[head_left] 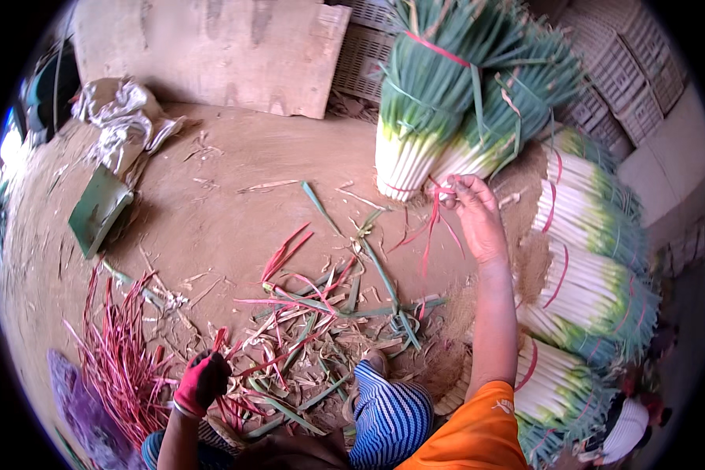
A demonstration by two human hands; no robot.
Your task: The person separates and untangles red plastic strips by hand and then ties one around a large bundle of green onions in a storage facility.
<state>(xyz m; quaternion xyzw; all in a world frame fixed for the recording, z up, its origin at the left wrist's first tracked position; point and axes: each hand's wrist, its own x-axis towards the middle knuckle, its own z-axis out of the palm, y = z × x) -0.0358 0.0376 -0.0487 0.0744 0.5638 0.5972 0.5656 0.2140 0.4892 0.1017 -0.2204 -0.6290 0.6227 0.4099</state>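
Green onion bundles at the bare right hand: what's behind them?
Past the left edge of the green onion bundles, slatted crates; past their right, stacked crates. The leaves cover whatever lies directly between, so I can't tell whether the crates continue.

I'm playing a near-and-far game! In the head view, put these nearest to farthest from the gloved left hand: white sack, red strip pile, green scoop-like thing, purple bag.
From the left hand:
1. Red strip pile, just left.
2. Purple bag, farther left.
3. Green scoop-like thing, ahead and left.
4. White sack, beyond that.
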